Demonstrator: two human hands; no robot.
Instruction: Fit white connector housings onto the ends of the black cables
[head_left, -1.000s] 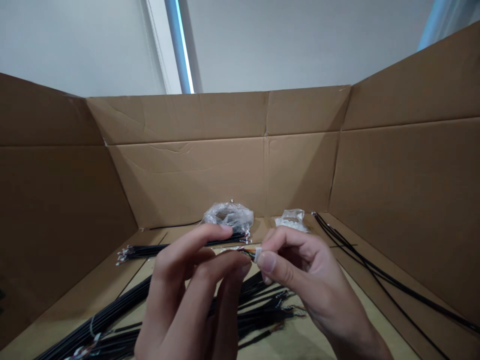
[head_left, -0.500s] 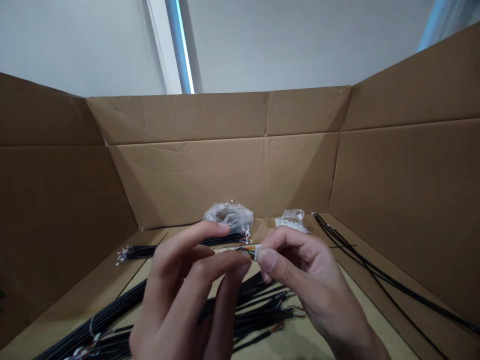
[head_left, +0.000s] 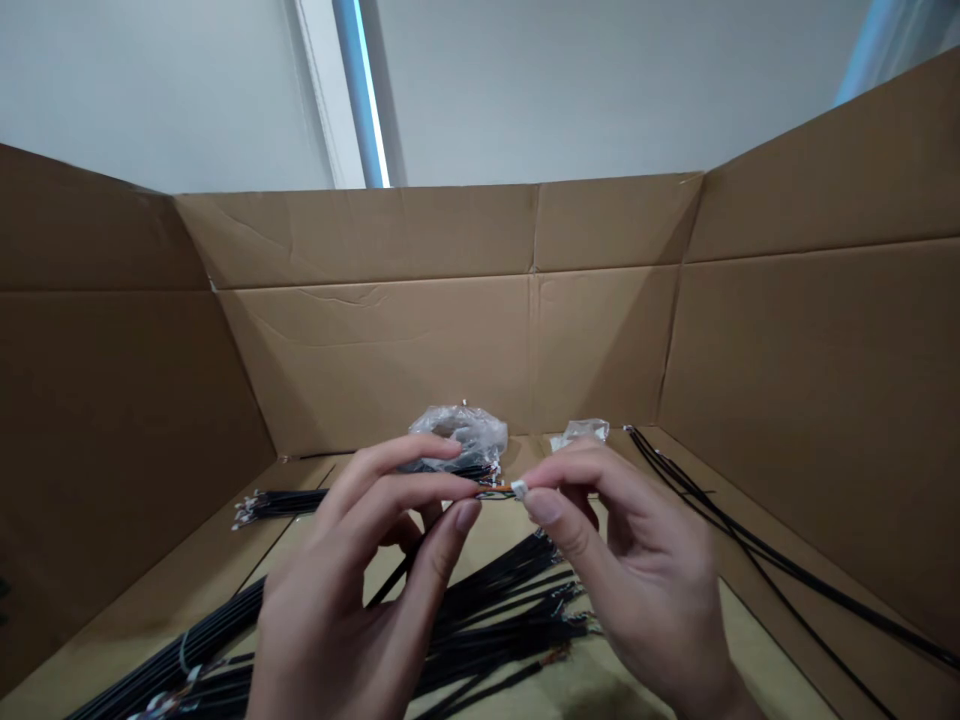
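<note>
Between thumb and index finger, my left hand (head_left: 367, 570) pinches a black cable (head_left: 394, 578) close to where its thin coloured wires (head_left: 495, 491) come out. My right hand (head_left: 630, 560) is closed on a small white connector (head_left: 519, 489) at the far end of those wires. Orange and darker strands run straight across the short gap between the hands. Beneath both hands lies a spread of black cables (head_left: 502, 640) with bare, coloured wire ends pointing right. Part of that pile is covered by my left hand.
A tied cable bundle (head_left: 187, 640) lies at the left, and another bundle with white connectors (head_left: 277, 505) lies behind it. Farther back are a clear plastic bag (head_left: 465, 435) and a smaller bag (head_left: 581, 434). Long cables (head_left: 750, 540) run along the right. Cardboard walls (head_left: 375, 350) enclose the surface.
My left hand has rolled, so its thumb and the black cable now show. The white connector has turned in my right fingers, and the wires look straighter.
</note>
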